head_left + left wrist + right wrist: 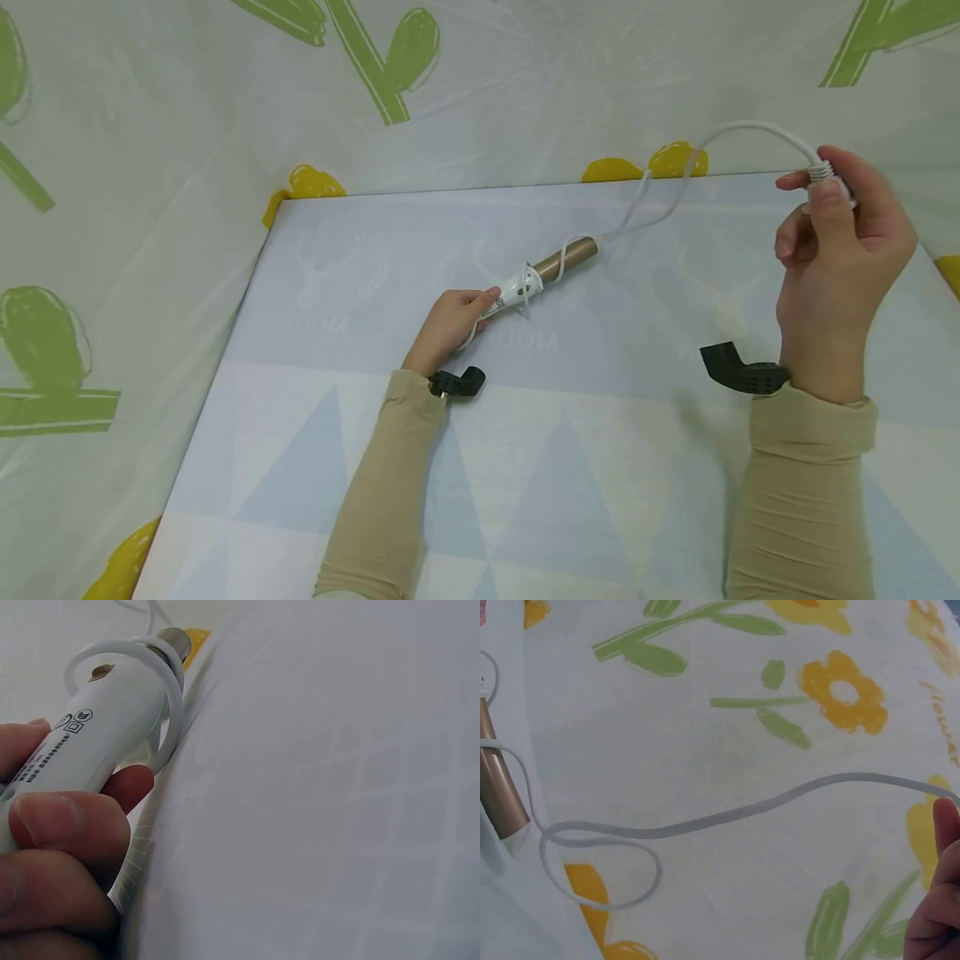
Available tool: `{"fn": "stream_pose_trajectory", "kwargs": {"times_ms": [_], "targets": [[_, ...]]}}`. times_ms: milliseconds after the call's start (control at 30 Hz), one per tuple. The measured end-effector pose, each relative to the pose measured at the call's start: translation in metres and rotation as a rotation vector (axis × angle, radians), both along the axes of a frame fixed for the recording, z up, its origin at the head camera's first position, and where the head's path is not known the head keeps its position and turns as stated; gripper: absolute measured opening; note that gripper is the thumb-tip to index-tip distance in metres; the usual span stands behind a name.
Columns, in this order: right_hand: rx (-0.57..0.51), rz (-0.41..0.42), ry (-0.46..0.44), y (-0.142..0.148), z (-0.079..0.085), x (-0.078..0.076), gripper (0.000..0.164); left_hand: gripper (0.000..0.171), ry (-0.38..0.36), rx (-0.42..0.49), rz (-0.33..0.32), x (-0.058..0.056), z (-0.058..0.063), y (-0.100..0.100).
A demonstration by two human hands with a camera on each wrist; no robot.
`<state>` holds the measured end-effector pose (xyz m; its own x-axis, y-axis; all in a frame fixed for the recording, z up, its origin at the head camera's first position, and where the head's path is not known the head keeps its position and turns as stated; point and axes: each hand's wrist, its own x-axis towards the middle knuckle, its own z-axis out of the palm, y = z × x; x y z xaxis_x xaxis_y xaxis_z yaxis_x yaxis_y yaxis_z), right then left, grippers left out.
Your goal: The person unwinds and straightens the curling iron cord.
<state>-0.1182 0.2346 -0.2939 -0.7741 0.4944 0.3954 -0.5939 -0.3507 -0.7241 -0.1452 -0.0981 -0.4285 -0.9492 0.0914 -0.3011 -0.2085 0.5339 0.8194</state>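
A curling iron (567, 260) with a white handle and a gold barrel lies slanted over the table's far half. My left hand (448, 323) grips its handle, thumb on top; printed marks on the handle (94, 724) show in the left wrist view. The white cord (742, 812) loops around the handle and barrel, then arcs up to the right. At the cord's far end, my right hand (847, 242) pinches the ribbed neck of the plug (822, 172), raised above the table. Fingers mostly hide the plug itself. In the right wrist view, the barrel (499, 791) shows at the left edge.
A pale cloth with blue triangles covers the table (300, 433). Behind it hangs a white sheet (525, 108) with green and yellow plant prints. Black wrist mounts (738, 371) sit at both cuffs. A slack loop of cord hangs near the far table edge.
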Motion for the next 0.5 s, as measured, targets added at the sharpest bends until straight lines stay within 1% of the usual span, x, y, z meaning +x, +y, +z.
{"fn": "stream_pose_trajectory", "kwargs": {"times_ms": [67,267,400,500], "targets": [[-0.008,-0.012,0.001,0.003,0.001,0.001,0.032,0.056,0.008,-0.004,0.000,0.000,0.000,0.000],[0.016,-0.064,0.026,0.012,0.005,0.003,0.030,0.057,0.019,-0.015,-0.004,0.000,0.000,-0.001],[-0.009,-0.092,0.012,0.018,0.008,0.007,0.030,0.056,0.024,-0.012,-0.003,0.001,0.001,0.000],[0.023,-0.142,0.001,0.024,0.010,0.012,0.029,0.056,0.031,-0.006,0.000,0.001,0.000,0.000]]}}
